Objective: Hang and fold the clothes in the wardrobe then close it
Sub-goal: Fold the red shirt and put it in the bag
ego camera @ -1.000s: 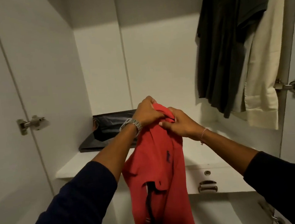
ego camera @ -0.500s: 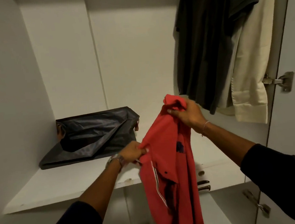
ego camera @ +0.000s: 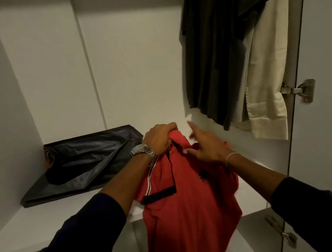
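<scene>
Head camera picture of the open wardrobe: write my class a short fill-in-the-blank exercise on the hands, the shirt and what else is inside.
1. The left hand grips the top of a ____ shirt.
2. The right hand rests on the shirt with its fingers ____.
3. A black bag lies on the white ____.
4. A dark garment and a cream one ____ at upper right.

Missing words: red; straight; shelf; hang

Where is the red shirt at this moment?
In the head view the red shirt hangs at lower centre over the shelf edge, right of the black bag, held by the left hand.
</scene>
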